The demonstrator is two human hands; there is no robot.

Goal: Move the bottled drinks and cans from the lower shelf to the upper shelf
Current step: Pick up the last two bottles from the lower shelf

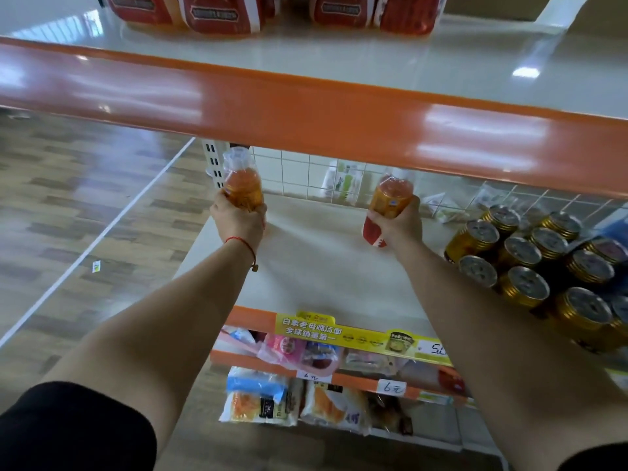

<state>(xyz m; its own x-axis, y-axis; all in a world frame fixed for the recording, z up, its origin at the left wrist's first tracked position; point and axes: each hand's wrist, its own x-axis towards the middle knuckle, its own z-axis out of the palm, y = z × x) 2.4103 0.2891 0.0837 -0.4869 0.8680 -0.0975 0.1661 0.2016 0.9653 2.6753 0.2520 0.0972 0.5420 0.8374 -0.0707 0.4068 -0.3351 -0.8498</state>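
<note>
My left hand (239, 222) grips an orange drink bottle (242, 183) with a clear cap, held just above the lower shelf (316, 266) under the orange lip of the upper shelf (306, 120). My right hand (399, 224) grips a second orange bottle (390, 195) with a yellow and red label, tilted slightly. Both bottles are below the upper shelf's front edge. Several gold cans (523, 266) with silver tops stand in a cluster at the right of the lower shelf.
Red snack bags (217, 13) sit at the back of the upper shelf, whose front surface is bare. A white wire grid (299, 171) backs the lower shelf, with small packets behind it. Packaged snacks (272, 396) fill shelves below. Wood-pattern floor lies left.
</note>
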